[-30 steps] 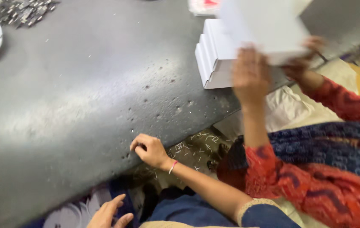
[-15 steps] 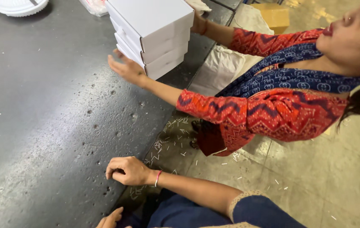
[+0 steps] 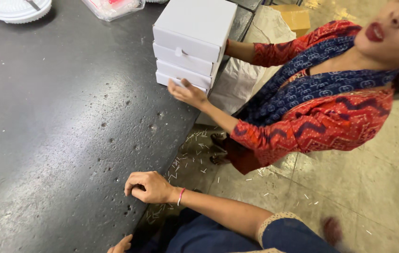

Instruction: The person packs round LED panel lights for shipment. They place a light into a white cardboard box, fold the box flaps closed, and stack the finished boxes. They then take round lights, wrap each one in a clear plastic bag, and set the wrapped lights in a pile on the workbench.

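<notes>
The person's right hand (image 3: pixel 147 187) rests as a loose fist, fingers curled together around nothing, on the edge of the dark tabletop (image 3: pixel 59 131), with a pink bangle (image 3: pixel 180 197) on its wrist, while the left hand (image 3: pixel 120 245) only peeks in at the bottom edge of the view beside the blue trousers (image 3: pixel 208 234), so whether it is apart or closed cannot be told. Well apart from both, at the far edge of the tabletop, stands a stack of white boxes (image 3: pixel 192 42) that a co-worker in a red patterned top holds, one of that person's hands (image 3: pixel 187 93) touching the lowest box. Farther left on the tabletop lie a white round dish (image 3: pixel 19 10) and a clear plastic bag (image 3: pixel 112 7), and small white slivers (image 3: pixel 199 154) are scattered over the floor (image 3: pixel 349 187) below.
</notes>
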`<move>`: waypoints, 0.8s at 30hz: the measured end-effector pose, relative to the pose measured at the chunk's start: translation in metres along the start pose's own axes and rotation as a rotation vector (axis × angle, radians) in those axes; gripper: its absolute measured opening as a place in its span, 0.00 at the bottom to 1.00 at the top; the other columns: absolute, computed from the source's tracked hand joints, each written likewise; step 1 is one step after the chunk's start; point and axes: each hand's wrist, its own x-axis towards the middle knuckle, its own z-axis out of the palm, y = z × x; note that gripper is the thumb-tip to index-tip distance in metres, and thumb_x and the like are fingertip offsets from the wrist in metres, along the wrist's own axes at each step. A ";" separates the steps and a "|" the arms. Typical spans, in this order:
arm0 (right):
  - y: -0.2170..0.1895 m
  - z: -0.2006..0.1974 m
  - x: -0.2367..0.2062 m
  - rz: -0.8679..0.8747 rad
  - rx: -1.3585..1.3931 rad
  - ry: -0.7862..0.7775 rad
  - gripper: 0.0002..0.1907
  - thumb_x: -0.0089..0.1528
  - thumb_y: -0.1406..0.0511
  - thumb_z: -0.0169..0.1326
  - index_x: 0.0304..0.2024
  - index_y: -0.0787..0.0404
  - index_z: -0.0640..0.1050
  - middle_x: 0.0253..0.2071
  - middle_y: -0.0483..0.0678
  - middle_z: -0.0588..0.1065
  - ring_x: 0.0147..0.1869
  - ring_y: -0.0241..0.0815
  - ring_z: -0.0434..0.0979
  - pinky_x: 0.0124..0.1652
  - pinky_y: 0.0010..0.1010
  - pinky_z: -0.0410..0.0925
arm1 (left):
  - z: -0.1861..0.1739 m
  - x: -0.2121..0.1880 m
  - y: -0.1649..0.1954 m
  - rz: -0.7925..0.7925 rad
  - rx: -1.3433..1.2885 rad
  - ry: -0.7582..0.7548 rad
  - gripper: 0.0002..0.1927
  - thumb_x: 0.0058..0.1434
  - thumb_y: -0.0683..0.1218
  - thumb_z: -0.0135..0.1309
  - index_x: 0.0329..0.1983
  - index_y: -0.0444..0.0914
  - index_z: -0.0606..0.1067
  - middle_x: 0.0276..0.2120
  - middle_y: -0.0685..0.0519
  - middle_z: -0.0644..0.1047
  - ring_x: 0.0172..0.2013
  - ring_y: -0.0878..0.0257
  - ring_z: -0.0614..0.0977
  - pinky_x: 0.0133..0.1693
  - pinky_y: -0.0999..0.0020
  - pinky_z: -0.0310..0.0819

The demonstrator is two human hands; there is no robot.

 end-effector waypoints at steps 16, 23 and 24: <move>-0.003 0.001 0.002 -0.026 0.029 -0.014 0.08 0.59 0.73 0.50 0.36 0.58 0.79 0.39 0.45 0.79 0.41 0.44 0.82 0.41 0.32 0.73 | -0.004 -0.036 0.022 -0.396 -0.312 0.174 0.41 0.40 0.60 0.73 0.59 0.44 0.75 0.42 0.43 0.83 0.46 0.50 0.86 0.49 0.55 0.81; 0.000 -0.003 0.005 -0.026 0.011 -0.049 0.07 0.59 0.73 0.51 0.36 0.59 0.79 0.39 0.46 0.79 0.42 0.44 0.82 0.42 0.33 0.73 | -0.051 -0.014 0.054 -0.414 -0.312 -0.056 0.39 0.53 0.59 0.65 0.67 0.45 0.69 0.48 0.45 0.80 0.52 0.51 0.82 0.54 0.57 0.76; 0.001 -0.004 0.006 -0.017 0.024 -0.055 0.07 0.59 0.73 0.51 0.36 0.59 0.79 0.39 0.46 0.79 0.42 0.44 0.82 0.42 0.32 0.74 | -0.058 -0.010 0.060 -0.425 -0.315 -0.076 0.38 0.54 0.59 0.64 0.67 0.46 0.69 0.48 0.46 0.79 0.53 0.51 0.82 0.54 0.58 0.75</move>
